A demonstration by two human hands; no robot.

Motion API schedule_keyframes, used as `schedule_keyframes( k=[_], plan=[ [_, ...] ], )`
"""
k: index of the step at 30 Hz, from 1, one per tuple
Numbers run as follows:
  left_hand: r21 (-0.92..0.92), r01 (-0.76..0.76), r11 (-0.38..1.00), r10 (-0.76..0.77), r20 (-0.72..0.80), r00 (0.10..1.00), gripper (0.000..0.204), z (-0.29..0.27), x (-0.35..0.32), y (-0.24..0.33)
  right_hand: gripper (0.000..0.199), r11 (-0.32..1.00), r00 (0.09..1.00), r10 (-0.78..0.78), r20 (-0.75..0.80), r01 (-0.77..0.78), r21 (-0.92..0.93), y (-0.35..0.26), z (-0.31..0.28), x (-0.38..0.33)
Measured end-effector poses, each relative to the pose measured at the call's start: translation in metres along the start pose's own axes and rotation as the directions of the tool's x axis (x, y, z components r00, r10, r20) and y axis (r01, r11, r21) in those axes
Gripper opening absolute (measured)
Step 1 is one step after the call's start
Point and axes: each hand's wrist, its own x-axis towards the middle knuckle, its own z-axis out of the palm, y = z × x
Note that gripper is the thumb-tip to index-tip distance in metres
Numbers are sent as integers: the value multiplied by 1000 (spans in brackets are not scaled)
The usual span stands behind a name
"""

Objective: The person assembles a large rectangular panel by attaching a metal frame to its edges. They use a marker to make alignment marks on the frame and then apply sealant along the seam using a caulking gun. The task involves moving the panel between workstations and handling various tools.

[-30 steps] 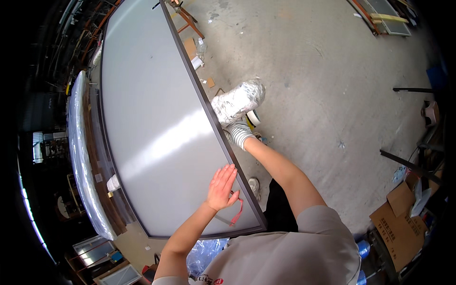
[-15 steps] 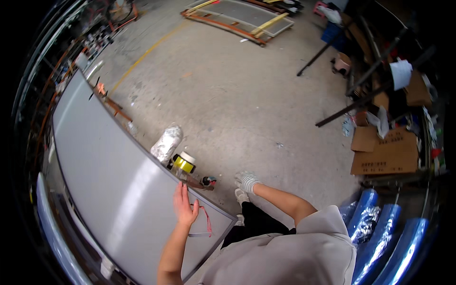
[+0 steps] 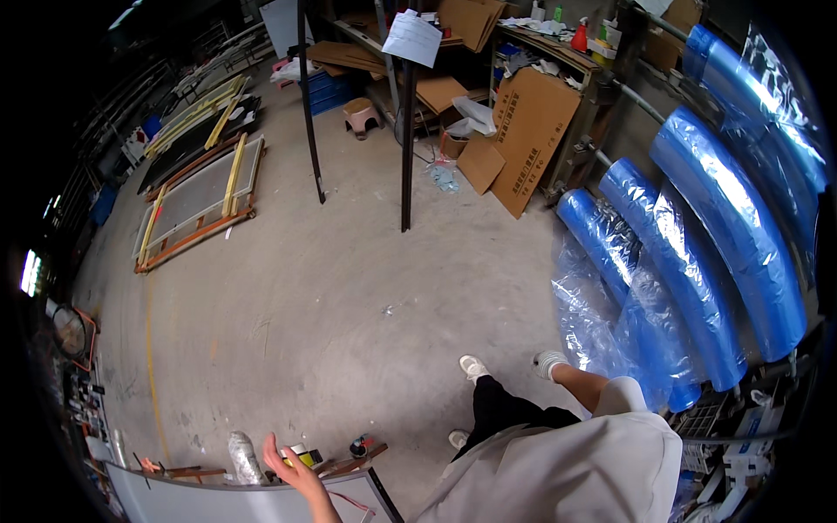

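Only one of my hands shows, my left hand (image 3: 289, 466), at the bottom edge. Its fingers are spread and it holds nothing. It hovers at the far edge of a large grey panel (image 3: 200, 507), near the panel's dark-framed corner. A thin red cord (image 3: 349, 503) hangs by my wrist. Just beyond my fingers, on the concrete floor, are a yellow and black roll (image 3: 302, 453), a small dark can (image 3: 359, 447) and a white wrapped bundle (image 3: 243, 457). My right hand is out of view. My legs in black shorts (image 3: 493, 411) and white shoes stretch toward the floor's middle.
Blue plastic-wrapped rolls (image 3: 697, 244) lean along the right. Cardboard sheets (image 3: 532, 131) and a dark metal rack's posts (image 3: 407, 131) stand at the back. Framed screens with yellow bars (image 3: 196, 205) lie on the floor far left. A wooden strip (image 3: 353, 462) rests by the panel's corner.
The view has swung away from the grey panel toward the workshop's back and right. The panel now fills only the bottom edge, and my left hand stays at its corner.
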Motion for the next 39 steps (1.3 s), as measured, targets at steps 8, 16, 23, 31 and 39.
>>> schedule_keyframes(
  k=[8, 16, 23, 31, 39],
  plan=[
    [-840, -493, 225, 706, -208, 677, 58, 73, 143, 334, 39, 962, 982, 185, -34, -174, 211, 93, -36, 22],
    [-939, -143, -312, 743, -335, 580, 29, 200, 217, 538, 40, 883, 965, 263, 17, -248, 399, 205, -63, 94],
    [-918, 15, -397, 781, -329, 531, 29, 302, 304, 570, 42, 898, 979, 201, -39, -168, 407, 196, -156, 178],
    [-883, 37, -467, 790, -398, 466, 30, 367, 445, 552, 42, 934, 959, 176, -224, -90, 347, 162, -332, 311],
    [-875, 118, -469, 801, -366, 475, 30, 489, 582, 586, 39, 866, 907, 298, -298, -125, 484, 156, -468, 352]
  ],
)
